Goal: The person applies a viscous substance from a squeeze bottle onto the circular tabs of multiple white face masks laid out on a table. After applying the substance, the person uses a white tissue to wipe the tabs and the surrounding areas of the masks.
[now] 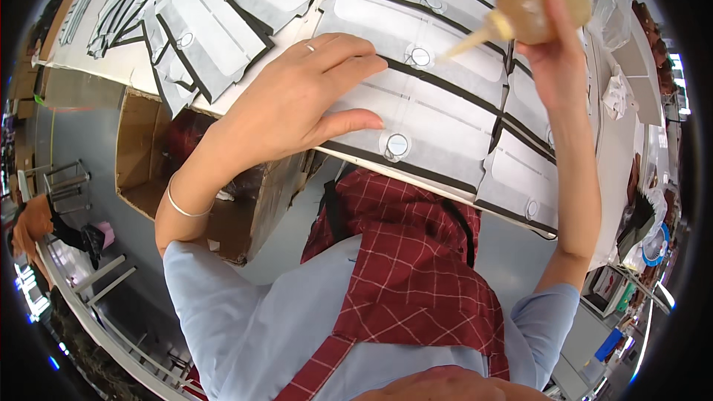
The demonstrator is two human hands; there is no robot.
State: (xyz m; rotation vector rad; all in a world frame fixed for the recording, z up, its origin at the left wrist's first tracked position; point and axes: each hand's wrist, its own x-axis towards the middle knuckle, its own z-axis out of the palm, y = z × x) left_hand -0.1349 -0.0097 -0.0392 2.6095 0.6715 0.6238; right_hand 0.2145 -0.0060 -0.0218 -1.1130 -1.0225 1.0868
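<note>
My right hand grips a squeeze bottle of yellowish liquid, tilted so that its long pointed nozzle aims down to the left. The nozzle tip is close to a round disc on one of the white panels; whether it touches cannot be told. My left hand, with a ring on one finger, is open over the left end of the nearest black-edged white panel. Its thumb is spread from the fingers, above another round disc. Nothing shows in that hand.
More black-edged panels lie loosely overlapped at the far left of the white table. Others overlap in rows ahead and right. Below the table's left edge stands an open cardboard box. Clear plastic wrap lies at the right.
</note>
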